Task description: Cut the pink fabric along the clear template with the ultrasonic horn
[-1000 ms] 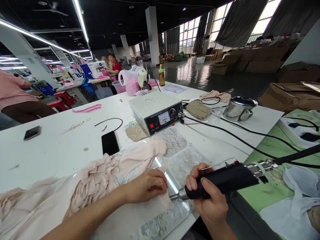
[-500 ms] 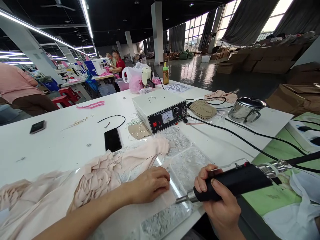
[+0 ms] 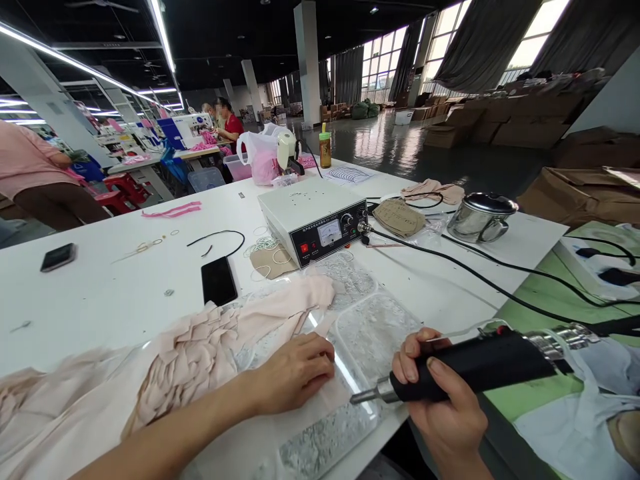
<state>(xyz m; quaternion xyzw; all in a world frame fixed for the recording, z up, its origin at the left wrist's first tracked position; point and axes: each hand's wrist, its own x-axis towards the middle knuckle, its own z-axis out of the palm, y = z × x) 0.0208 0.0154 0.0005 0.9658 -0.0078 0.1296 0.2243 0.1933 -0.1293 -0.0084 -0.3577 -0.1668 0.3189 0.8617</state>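
My right hand (image 3: 440, 400) is wrapped round a black hand-held tool (image 3: 480, 365) with a metal tip pointing left at the fabric. My left hand (image 3: 295, 370) rests with curled fingers pressed down on a strip of pale pink fabric (image 3: 210, 347) lying over a clear scratched plate (image 3: 360, 333). The tool's tip sits just right of my left fingers. A black cable (image 3: 475, 277) runs from the tool to a white control box (image 3: 313, 220) with a dial and red switch.
A black phone (image 3: 218, 281) lies beside the fabric and another phone (image 3: 59, 257) at the far left. A steel pot (image 3: 480, 217), tan pads, a bottle (image 3: 325, 148) and a pink-filled bag stand further back. Other people work at tables on the left. A green mat (image 3: 530, 300) lies at right.
The tool in my right hand has shifted slightly right and down, its tip drawing a little away from my left fingers. My left hand stays pressed on the fabric.
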